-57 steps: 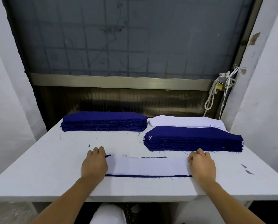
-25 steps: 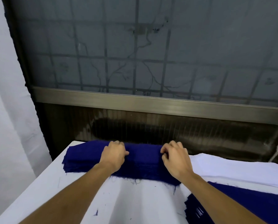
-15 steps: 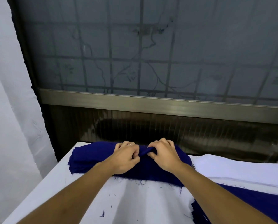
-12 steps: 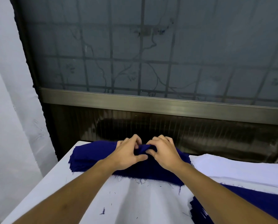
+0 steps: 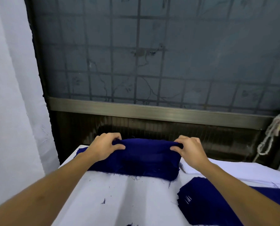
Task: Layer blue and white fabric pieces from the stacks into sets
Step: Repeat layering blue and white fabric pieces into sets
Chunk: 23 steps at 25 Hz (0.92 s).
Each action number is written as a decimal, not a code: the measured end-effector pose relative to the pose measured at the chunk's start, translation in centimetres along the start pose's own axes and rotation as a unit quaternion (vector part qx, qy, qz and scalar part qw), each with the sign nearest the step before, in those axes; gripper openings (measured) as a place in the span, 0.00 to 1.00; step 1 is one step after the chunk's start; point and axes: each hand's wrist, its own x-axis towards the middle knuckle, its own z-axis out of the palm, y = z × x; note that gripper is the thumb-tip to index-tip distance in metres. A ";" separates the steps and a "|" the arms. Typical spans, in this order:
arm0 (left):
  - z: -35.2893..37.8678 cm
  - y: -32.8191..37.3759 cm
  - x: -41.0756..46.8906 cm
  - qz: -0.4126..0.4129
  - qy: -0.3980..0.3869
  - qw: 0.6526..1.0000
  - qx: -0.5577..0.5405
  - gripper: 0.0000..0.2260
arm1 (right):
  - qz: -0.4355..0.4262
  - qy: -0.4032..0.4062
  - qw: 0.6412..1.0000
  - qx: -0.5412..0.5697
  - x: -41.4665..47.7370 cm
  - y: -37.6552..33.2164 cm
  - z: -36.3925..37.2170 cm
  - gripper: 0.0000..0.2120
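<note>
Pinching the top blue piece (image 5: 145,149) at both ends now: left hand (image 5: 105,146) fingers (image 5: 115,136) and thumb grasp the left end, right hand (image 5: 190,150) grasps the right end. Half a second ago both hands were bunched at the middle; they've slid apart and lifted the far edge off the blue stack (image 5: 136,171) at the far left of the table (image 5: 103,193). Piece looks separated, likely ready to carry forward for a set. White stack (image 5: 241,168) and second blue stack (image 5: 217,203) sit to the right.

Dim, even indoor light, soft shadows (wide-angle bowing at edges), slight blur.
</note>
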 end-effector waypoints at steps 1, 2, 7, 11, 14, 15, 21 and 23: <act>-0.6 0.2 -0.6 -0.012 0.013 1.000 -0.012 0.05 | 0.013 0.004 1.000 0.006 -0.6 0.4 -0.8 0.08; -1.1 0.4 -1.1 -0.025 0.025 0.999 -0.027 0.05 | 0.026 0.009 1.000 0.013 -1.3 0.8 -1.5 0.08; -2.7 2.0 -4.3 -0.071 0.043 0.993 -0.082 0.07 | 0.096 0.018 0.993 0.069 -5.5 2.3 -5.0 0.03; -1.2 3.1 -6.6 -0.121 0.077 0.978 -0.150 0.10 | 0.165 0.022 0.977 0.134 -9.1 4.4 -6.0 0.06; 1.1 4.4 -7.6 -0.172 0.091 0.964 -0.183 0.12 | 0.215 0.025 0.954 0.205 -11.4 5.8 -5.8 0.11; 1.9 4.9 -7.8 -0.183 0.095 0.960 -0.189 0.12 | 0.221 0.029 0.946 0.233 -12.2 6.1 -5.8 0.10; 6.2 7.2 -10.4 -0.167 0.152 0.941 -0.252 0.07 | 0.208 0.117 0.904 0.354 -16.0 6.0 -6.3 0.05; 7.8 7.6 -11.8 -0.165 0.166 0.939 -0.253 0.07 | 0.197 0.121 0.911 0.343 -17.9 6.4 -5.8 0.05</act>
